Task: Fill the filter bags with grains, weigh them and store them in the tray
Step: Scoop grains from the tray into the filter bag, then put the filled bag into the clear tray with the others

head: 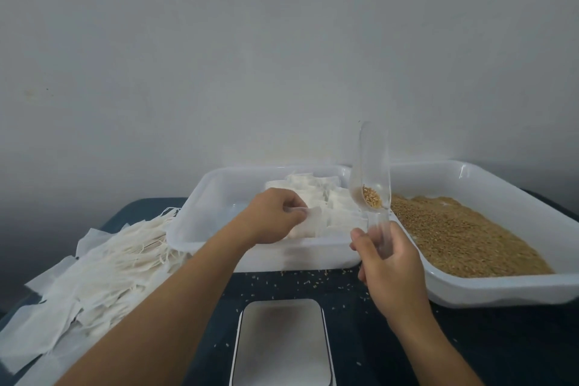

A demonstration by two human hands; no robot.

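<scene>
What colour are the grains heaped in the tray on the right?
Golden brown, seen in the head view: the grains fill the white tray.

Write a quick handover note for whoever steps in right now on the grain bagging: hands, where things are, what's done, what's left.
Left hand: pinching a filter bag inside the storage tray, which already holds a row of filled bags.
Right hand: gripping the handle of the clear scoop, held upright with a few grains left in it.
Grain tray on the right, still well stocked. Empty bags piled on the left. Scale in front, nothing on its plate. Loose grains scattered on the dark table.
Done: several bags stored.
Left: release this bag, then keep filling, weighing and storing the pile.
</scene>
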